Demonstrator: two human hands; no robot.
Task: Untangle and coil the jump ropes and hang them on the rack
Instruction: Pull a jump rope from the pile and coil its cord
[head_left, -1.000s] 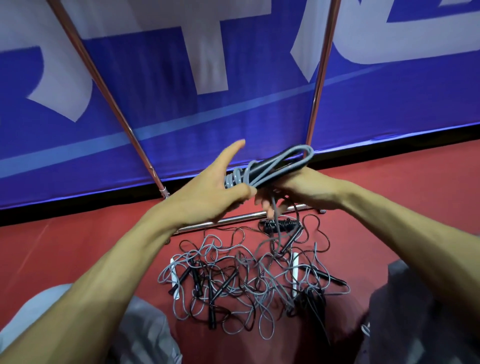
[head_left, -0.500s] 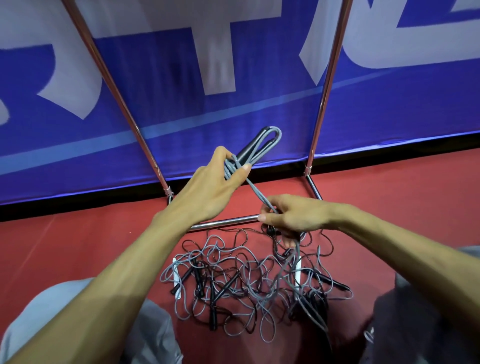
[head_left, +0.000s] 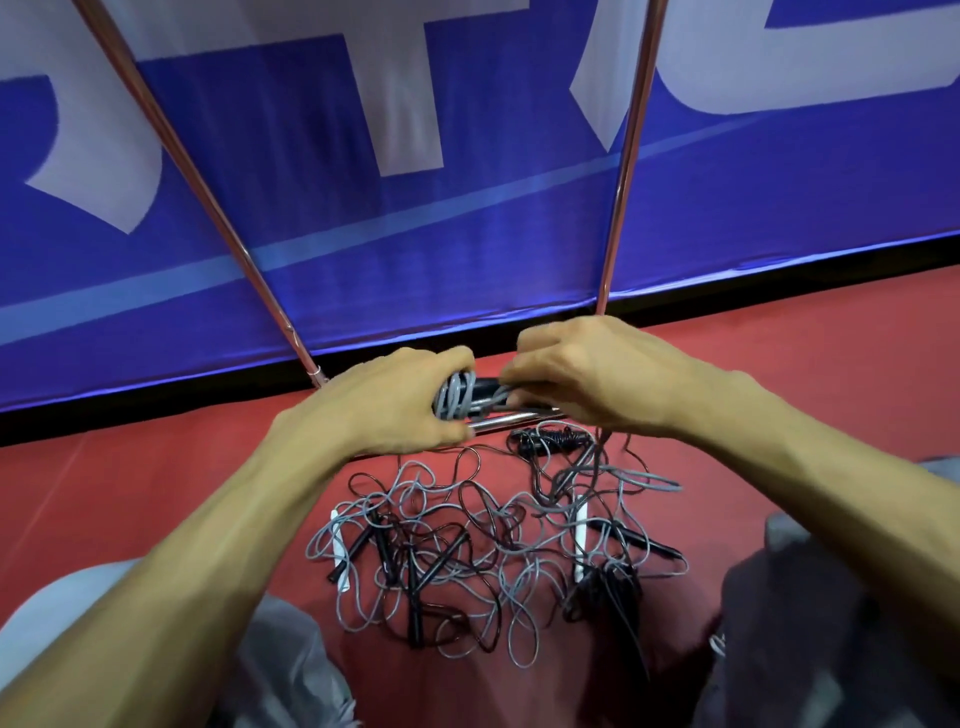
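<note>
My left hand (head_left: 395, 405) grips a coiled grey jump rope (head_left: 457, 397) with black handles, held level in front of me. My right hand (head_left: 582, 374) pinches the loose end of the same rope at the coil's right side; its tail hangs down toward the floor. Below my hands a tangled pile of grey and dark jump ropes (head_left: 467, 551) with black and white handles lies on the red floor. The metal rack (head_left: 623, 171) stands behind, with two slanting poles and a low crossbar (head_left: 498, 421) just under the coil.
A blue banner with white lettering (head_left: 415, 130) hangs behind the rack. A small black coiled rope (head_left: 550, 441) lies by the crossbar. My knees in grey trousers (head_left: 831, 623) frame the pile on both sides.
Both hands have dropped lower and come together. The coil has turned from pointing up to lying level, and my right hand has moved from pulling the cord below to the coil itself.
</note>
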